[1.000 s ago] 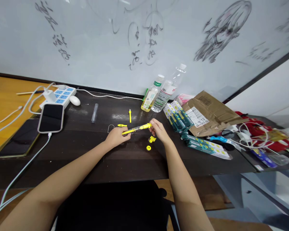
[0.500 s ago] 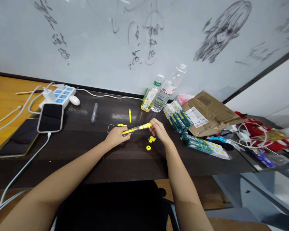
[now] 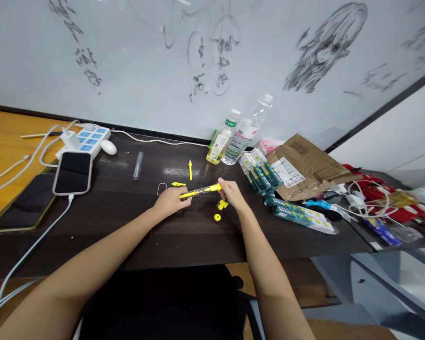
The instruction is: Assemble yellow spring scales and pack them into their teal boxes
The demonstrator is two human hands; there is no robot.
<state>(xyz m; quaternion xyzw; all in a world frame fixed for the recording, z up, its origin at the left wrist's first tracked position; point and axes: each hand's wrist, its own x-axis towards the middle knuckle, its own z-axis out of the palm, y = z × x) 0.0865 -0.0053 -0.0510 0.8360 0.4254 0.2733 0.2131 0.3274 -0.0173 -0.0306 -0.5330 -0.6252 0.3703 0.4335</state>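
My left hand [image 3: 173,200] is closed around the left end of a tubular spring scale [image 3: 200,191], which has a clear tube and yellow parts inside and at its ends. The fingers of my right hand [image 3: 230,191] pinch its yellow right end. It is held slightly tilted above the table, right end higher. Below my right hand lie small yellow pieces [image 3: 223,204] and a yellow ring [image 3: 217,217]. Behind my left hand are a flat yellow part [image 3: 178,184] and a bent wire loop [image 3: 162,188]. Farther back lie a yellow rod [image 3: 190,170] and a clear tube [image 3: 138,166].
Two bottles [image 3: 239,141] stand against the whiteboard [image 3: 134,71]. To the right are printed boxes [image 3: 260,172], a brown paper package [image 3: 301,163] and tangled cables [image 3: 368,200]. On the left sit a power strip [image 3: 94,141], a charging phone [image 3: 72,173] and another phone [image 3: 23,202].
Both hands keep hold of the spring scale in nearly the same place. My right fingers have shifted slightly at its right end. The whole view has moved a little.
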